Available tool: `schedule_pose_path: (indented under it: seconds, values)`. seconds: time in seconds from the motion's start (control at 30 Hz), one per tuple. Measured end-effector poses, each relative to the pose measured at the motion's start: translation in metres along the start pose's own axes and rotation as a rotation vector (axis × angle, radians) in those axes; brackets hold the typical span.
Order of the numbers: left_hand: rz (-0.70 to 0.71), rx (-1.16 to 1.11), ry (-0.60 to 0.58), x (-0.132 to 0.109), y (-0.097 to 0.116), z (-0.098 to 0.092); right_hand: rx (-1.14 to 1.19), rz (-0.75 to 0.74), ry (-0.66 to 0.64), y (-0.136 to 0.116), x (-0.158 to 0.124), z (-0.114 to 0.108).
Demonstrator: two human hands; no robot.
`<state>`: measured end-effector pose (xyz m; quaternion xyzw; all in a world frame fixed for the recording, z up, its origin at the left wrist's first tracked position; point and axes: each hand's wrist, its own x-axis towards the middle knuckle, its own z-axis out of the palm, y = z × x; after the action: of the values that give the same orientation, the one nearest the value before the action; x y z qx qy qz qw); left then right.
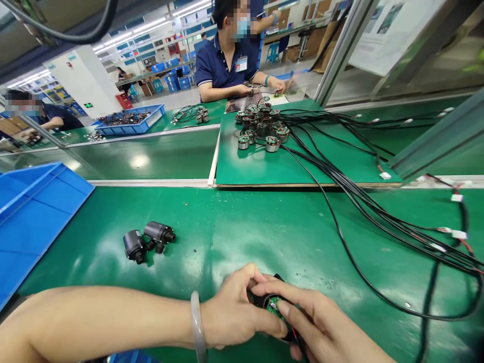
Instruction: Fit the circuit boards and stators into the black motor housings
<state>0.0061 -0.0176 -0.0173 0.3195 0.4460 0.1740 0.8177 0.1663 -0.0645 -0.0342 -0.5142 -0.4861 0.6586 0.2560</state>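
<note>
Low over the green bench, my left hand (236, 312) is wrapped round a black pump housing (260, 299), thumb along its near side. A green circuit board (273, 304) shows inside the housing's round opening. My right hand (308, 315) pinches at the same piece, one fingertip pressed on the board; a black cable with a red wire (295, 334) runs out below the fingers. Much of the housing is hidden by both hands. Left of them lie two black pumps, one upright (134, 244) and one on its side (159, 232).
Several motor stators (272, 143) with long black cables (340, 176) sit on a raised green board (242, 169); the cables trail down the right side. A blue bin (41, 201) stands at left. Across the line, a co-worker (230, 65) handles parts near a blue tray (151, 121).
</note>
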Motion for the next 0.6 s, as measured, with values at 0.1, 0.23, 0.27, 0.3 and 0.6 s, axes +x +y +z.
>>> schedule_pose_path:
  seconds: [0.1, 0.23, 0.27, 0.3, 0.6]
  values:
    - [-0.012, 0.028, 0.058, 0.005, 0.001, -0.001, -0.018, 0.008, -0.031, 0.007, 0.004, 0.000]
    - [-0.035, 0.016, 0.052, 0.007, 0.003, 0.000, -0.061, 0.052, -0.011, 0.001, 0.011, -0.002]
    - [-0.040, 0.012, 0.056, 0.006, 0.003, 0.000, -0.065, 0.075, -0.019, -0.003, 0.012, -0.003]
    - [-0.046, 0.012, 0.067, 0.005, 0.004, 0.000, -0.059, 0.101, -0.032, -0.007, 0.013, -0.004]
    - [0.145, 0.006, 0.185, -0.024, -0.023, -0.012, 0.099, -0.046, -0.045, 0.002, -0.012, -0.007]
